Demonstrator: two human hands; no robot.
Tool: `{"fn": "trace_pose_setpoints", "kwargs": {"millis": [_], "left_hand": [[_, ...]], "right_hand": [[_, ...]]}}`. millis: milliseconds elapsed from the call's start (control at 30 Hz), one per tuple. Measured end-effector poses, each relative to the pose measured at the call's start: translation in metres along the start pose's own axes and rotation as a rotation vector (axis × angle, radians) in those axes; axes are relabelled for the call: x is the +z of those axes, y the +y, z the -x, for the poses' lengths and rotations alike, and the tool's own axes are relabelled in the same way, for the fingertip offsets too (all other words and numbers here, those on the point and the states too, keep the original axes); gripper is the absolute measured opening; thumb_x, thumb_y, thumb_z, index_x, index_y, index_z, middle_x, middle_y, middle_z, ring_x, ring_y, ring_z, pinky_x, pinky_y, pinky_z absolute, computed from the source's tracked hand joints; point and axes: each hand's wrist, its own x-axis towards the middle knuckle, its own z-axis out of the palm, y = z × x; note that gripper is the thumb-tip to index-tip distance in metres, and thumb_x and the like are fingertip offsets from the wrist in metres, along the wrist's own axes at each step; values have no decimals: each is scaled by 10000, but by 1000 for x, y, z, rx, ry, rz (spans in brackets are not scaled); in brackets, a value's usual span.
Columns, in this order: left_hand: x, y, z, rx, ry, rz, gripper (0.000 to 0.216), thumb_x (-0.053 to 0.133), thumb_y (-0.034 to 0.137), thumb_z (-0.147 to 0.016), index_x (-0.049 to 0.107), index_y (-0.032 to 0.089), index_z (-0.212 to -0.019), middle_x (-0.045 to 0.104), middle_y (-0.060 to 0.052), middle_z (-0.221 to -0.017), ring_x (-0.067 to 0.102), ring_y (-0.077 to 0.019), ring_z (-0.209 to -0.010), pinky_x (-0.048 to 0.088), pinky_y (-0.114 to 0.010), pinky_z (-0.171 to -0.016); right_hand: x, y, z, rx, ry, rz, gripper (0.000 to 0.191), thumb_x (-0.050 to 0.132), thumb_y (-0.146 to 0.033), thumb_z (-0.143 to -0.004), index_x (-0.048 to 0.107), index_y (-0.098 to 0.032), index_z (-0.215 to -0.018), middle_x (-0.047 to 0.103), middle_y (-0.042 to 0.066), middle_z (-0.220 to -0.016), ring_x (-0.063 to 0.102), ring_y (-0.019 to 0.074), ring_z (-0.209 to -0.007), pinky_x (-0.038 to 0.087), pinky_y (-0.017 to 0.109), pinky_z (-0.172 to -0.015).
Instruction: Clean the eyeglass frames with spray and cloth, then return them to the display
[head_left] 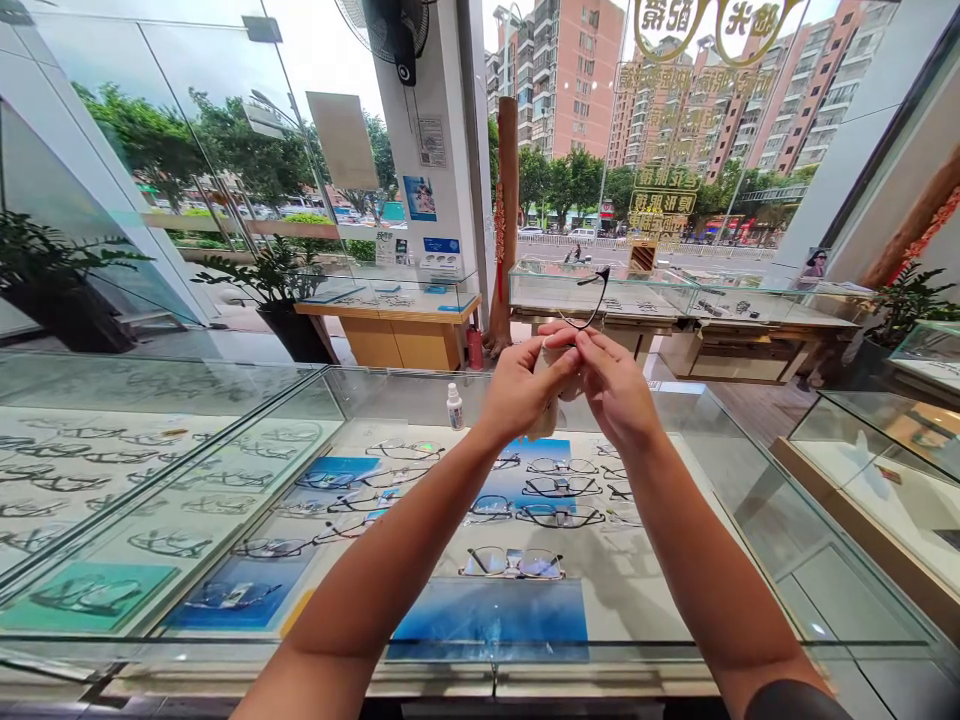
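Above the glass counter, my left hand [521, 385] and my right hand [616, 382] meet with fingers pinched together. Between them is a pair of eyeglasses [598, 305]; one dark temple curves up past the fingertips, while the lenses are mostly hidden by my fingers. A pale beige cloth [549, 420] hangs below the fingers, bunched around the part of the glasses I grip. Both hands are closed on the glasses through or beside this cloth. A small white bottle [454, 408] stands upright on the counter, left of my left hand.
Under my arms, the glass display case [637, 600] holds several rows of eyeglass frames [559, 487] and blue cards [487, 615]. Another case [877, 470] stands at the right. Farther off are window-side showcases [592, 290], a wooden post [507, 200] and a potted plant [277, 290].
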Motion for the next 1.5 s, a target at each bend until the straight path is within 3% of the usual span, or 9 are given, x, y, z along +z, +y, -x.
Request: {"fn": "trace_pose_setpoints", "kwargs": {"millis": [100, 233, 433, 700, 833, 1033, 1333, 1500], "left_hand": [[1, 2, 0, 32, -12, -12, 493, 743, 663, -914, 745, 170, -894, 536, 4, -733, 423, -127, -679, 358, -281, -623], [-6, 8, 1, 48, -154, -54, 553, 672, 681, -958, 615, 173, -745, 424, 17, -690, 336, -126, -661, 289, -291, -607], [-11, 16, 1, 28, -214, -96, 518, 692, 652, -952, 640, 166, -780, 484, 0, -749, 392, -137, -712, 327, -284, -643], [-13, 14, 1, -54, -271, 36, 431, 776, 580, -918, 757, 153, -972, 585, -23, -892, 498, -130, -787, 432, -258, -690], [-11, 8, 2, -84, -225, 52, 429, 878, 545, -822, 776, 147, -947, 605, -24, -884, 531, -137, -798, 460, -264, -699], [-5, 8, 3, -95, -151, 34, 448, 877, 575, -808, 782, 147, -899, 599, -7, -790, 507, -125, -732, 447, -262, -664], [-11, 10, 1, -167, -305, 103, 507, 840, 634, -836, 773, 135, -897, 583, -17, -818, 518, -129, -768, 453, -250, -687], [-12, 17, 3, -79, -295, 50, 475, 819, 646, -856, 788, 174, -899, 645, -44, -967, 567, -182, -961, 488, -283, -845]], "right_hand": [[-2, 1, 0, 24, 8, 10, 251, 682, -498, -981, 847, -310, -961, 784, 33, -1251, 672, 251, -1283, 487, 444, -1228], [-6, 1, 0, 72, 25, -59, 244, 711, -500, -962, 844, -296, -969, 792, 37, -1212, 707, 242, -1205, 555, 439, -1141], [-6, -1, 0, 72, 27, -59, 290, 700, -546, -964, 804, -277, -928, 788, 48, -1207, 730, 243, -1121, 610, 441, -1023], [-2, -3, 2, 43, -9, -60, 275, 702, -516, -973, 811, -273, -906, 774, 49, -1217, 699, 246, -1196, 546, 448, -1133], [0, -1, 2, -1, 2, 14, 302, 688, -545, -976, 802, -275, -904, 768, 50, -1219, 675, 263, -1234, 493, 479, -1197], [0, 5, 1, -76, -1, 60, 328, 625, -531, -1013, 765, -262, -887, 748, 66, -1203, 663, 263, -1229, 480, 465, -1201], [2, 3, 4, -126, -46, 67, 326, 584, -510, -1025, 729, -263, -869, 683, 60, -1131, 627, 253, -1151, 482, 436, -1142], [4, 2, 5, -131, -86, 131, 322, 581, -582, -1002, 678, -280, -950, 652, 61, -1145, 602, 259, -1137, 483, 441, -1132]]}}
